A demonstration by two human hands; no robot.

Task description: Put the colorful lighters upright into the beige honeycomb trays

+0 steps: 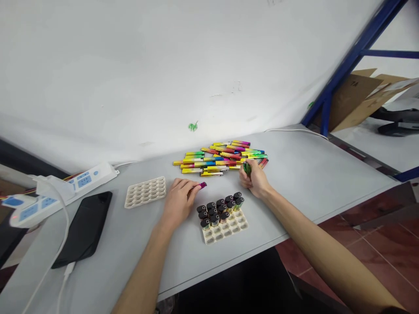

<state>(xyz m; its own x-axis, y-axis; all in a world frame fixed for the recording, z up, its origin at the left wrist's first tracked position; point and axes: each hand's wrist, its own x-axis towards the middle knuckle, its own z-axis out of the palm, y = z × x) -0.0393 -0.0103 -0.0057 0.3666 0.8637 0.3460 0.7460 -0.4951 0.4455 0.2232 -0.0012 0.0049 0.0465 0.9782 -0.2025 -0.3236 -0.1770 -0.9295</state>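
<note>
My left hand (181, 198) pinches the end of a slim, shiny purple tube (203, 185), just above the grey table. The fingers of my right hand (254, 178) are curled round a dark green shiny tube (246, 168), mostly hidden in the grip. Between and in front of my hands is a pale moulded tray (225, 231) with oval pockets. Several black-topped tubes (214, 218) stand upright in its far and left pockets, while the nearer right pockets are bare. Beyond my hands lies a loose pile of metallic tubes (222, 161) in yellow, red, blue, green and purple.
A second pale tray (145, 192) with bare pockets lies to the left. Further left are a black phone (85, 226) with a white cable and a white power strip (81, 181). A white wall backs the table; a blue rack (327, 100) and cardboard boxes (356, 93) stand right.
</note>
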